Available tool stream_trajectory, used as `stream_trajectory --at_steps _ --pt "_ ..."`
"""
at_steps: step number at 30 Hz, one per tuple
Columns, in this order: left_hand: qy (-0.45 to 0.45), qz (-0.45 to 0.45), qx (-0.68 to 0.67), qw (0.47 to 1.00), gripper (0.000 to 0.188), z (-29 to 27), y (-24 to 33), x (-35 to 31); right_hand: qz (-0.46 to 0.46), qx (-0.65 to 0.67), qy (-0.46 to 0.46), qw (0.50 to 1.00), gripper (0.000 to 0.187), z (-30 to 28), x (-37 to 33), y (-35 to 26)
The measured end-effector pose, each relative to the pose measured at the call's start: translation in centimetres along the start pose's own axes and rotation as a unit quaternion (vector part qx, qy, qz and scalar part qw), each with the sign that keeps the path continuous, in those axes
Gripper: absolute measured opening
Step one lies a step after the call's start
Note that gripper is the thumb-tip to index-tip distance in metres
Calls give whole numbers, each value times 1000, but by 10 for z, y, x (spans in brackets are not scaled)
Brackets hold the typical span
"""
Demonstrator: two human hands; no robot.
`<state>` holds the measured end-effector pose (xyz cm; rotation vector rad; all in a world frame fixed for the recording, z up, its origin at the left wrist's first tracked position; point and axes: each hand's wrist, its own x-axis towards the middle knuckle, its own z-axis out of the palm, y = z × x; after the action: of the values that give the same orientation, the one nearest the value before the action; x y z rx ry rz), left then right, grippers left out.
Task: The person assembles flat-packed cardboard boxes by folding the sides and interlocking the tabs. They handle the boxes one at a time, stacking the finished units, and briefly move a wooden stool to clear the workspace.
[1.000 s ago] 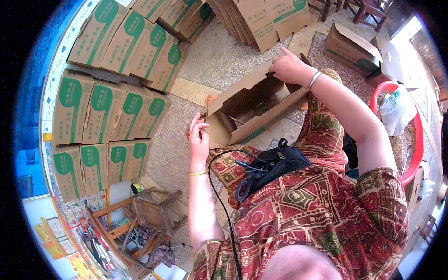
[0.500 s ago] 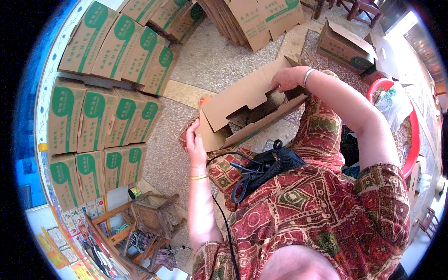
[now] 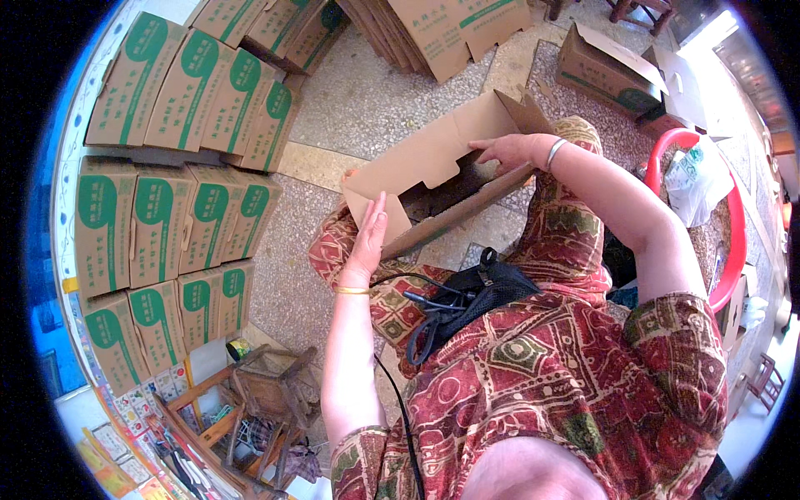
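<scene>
An open cardboard box [image 3: 442, 137] lies across my knees, tilted, its long tabbed far panel raised and its dark inside partly showing. My left hand [image 3: 368, 237] lies flat, fingers stretched upward, against the left end flap [image 3: 396, 218] of the box. Over the right part of the opening, my right hand [image 3: 512, 152] reaches in from the right with its index finger pointing left near the far panel. Its other fingers curl a little and seem to hold nothing. The right end flap [image 3: 521, 112] stands up beyond that hand.
On the left rise stacked cartons [image 3: 158, 217] with green markings. Flat cardboard sheets [image 3: 458, 33] lean at the far side. An open carton [image 3: 604, 75] and a red tub [image 3: 733, 225] with a white plastic bag [image 3: 698, 179] are on the right. Lower left stands a wooden stool [image 3: 279, 387].
My left hand has moved from the box's left corner onto the end flap. My right hand has let go of the panel's edge and straightened its index finger. The far panel stands wider back.
</scene>
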<state>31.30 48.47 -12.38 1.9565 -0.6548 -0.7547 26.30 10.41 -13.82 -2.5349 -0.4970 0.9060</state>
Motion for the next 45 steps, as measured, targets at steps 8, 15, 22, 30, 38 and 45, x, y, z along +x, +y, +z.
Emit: stream_trajectory --at_steps 8,15,22,30,38,45 --pt "31 28 -29 999 66 7 -14 1 96 205 188 956 38 -4 -14 -23" --pt "11 13 -118 993 69 6 -20 8 -70 532 276 797 51 4 -76 -52" --pt "-1 -3 -160 987 70 5 -28 12 -35 390 268 880 47 24 -81 -52" --pt "60 -13 -312 948 80 1 -18 6 -4 305 333 892 42 32 -65 -42" --pt "110 54 152 981 60 -4 -12 9 -1 302 331 894 41 37 -64 -34" --pt "17 40 380 924 53 -5 4 28 3 321 331 887 40 34 -68 -44"
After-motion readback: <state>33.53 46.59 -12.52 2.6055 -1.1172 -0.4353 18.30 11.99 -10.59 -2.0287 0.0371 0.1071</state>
